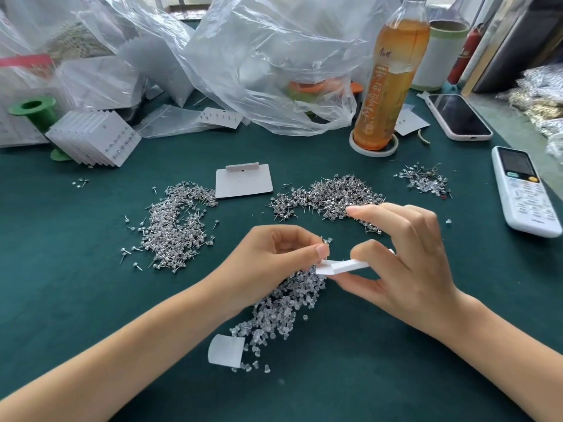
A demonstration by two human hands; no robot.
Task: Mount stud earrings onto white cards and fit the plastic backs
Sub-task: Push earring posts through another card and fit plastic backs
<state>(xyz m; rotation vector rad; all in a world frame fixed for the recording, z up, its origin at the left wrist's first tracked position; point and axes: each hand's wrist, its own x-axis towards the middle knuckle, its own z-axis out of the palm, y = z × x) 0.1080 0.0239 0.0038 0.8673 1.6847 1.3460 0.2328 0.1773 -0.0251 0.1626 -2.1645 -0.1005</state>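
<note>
My right hand [405,254] pinches a white card [344,266] between thumb and fingers and holds it almost edge-on above the green table [76,300]. My left hand [283,254] pinches a stud earring [326,242] at the card's left end, its pin pointing down at the card. Clear plastic backs [283,312] lie heaped under both hands. Loose stud earrings lie in one pile on the left [176,226] and another behind my right hand [332,196]. A spare white card [243,181] lies flat between those two piles.
A stack of filled cards [94,138] leans at the left by a green spool [33,111]. Plastic bags [259,65], a tea bottle [387,86], a phone [457,117] and a white remote [524,193] stand behind and right. A paper scrap [225,350] lies near me.
</note>
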